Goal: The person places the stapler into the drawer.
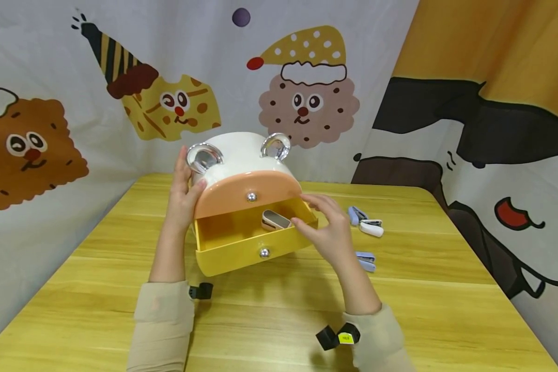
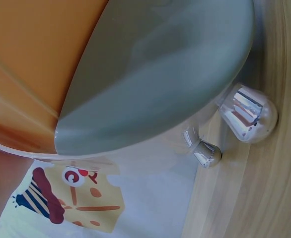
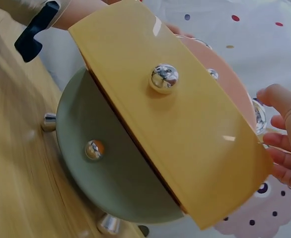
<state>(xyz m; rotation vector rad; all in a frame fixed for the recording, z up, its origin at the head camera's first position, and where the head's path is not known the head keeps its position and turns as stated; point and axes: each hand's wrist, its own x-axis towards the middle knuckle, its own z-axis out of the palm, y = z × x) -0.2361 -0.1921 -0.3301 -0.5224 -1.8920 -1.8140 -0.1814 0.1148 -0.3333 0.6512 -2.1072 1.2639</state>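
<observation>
A small drawer organizer [image 1: 242, 147] has a white body, silver ears and silver feet. The peach top drawer [image 1: 230, 194] and green bottom drawer [image 3: 110, 183] are pushed in. Its yellow middle drawer [image 1: 237, 258] is pulled out, with a small stapler [image 1: 279, 219] lying inside towards the right. My left hand [image 1: 182, 194] grips the organizer's left side, thumb by the front edge; that hand's fingers are mostly hidden in the left wrist view. Beside the yellow drawer's right end, my right hand [image 1: 327, 227] has its fingers against that end and its thumb apart from them.
To the right on the wooden table [image 1: 428, 253] lie a blue stapler [image 1: 357, 215], a white stapler [image 1: 372, 228] and, closer to me, another blue stapler [image 1: 366, 261]. A printed cloth [image 1: 176, 36] hangs behind the table.
</observation>
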